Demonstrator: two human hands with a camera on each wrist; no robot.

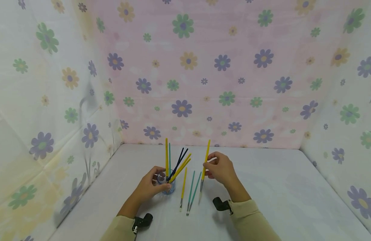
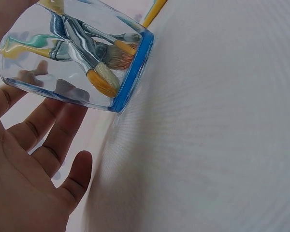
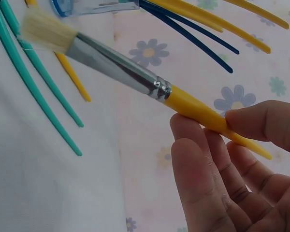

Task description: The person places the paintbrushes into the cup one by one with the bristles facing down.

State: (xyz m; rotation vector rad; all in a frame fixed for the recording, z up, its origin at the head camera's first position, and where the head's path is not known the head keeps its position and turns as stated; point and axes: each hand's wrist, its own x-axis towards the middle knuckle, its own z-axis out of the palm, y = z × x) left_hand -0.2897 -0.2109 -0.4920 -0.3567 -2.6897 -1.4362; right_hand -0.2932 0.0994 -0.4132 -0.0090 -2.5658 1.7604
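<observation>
My left hand [image 1: 147,186] curls round a clear cup with a blue base [image 2: 136,72], thumb on its near side. Several paintbrushes stand in the cup bristles down, with yellow, dark blue and turquoise handles leaning out over the rim. Between thumb and fingertips, my right hand [image 1: 221,170] pinches a yellow paintbrush [image 3: 195,107] by its handle. That brush has a silver ferrule and pale flat bristles, which point down toward the table. Left of it lie a shorter yellow paintbrush [image 1: 183,184] and two turquoise paintbrushes [image 1: 191,186], bristle ends toward me.
A white table [image 1: 276,187] carries everything. Pink flowered cloth [image 1: 203,110] closes off its back edge, and white flowered cloth [image 1: 351,134] stands along both sides. A black wrist mount [image 1: 220,204] sits at each sleeve cuff.
</observation>
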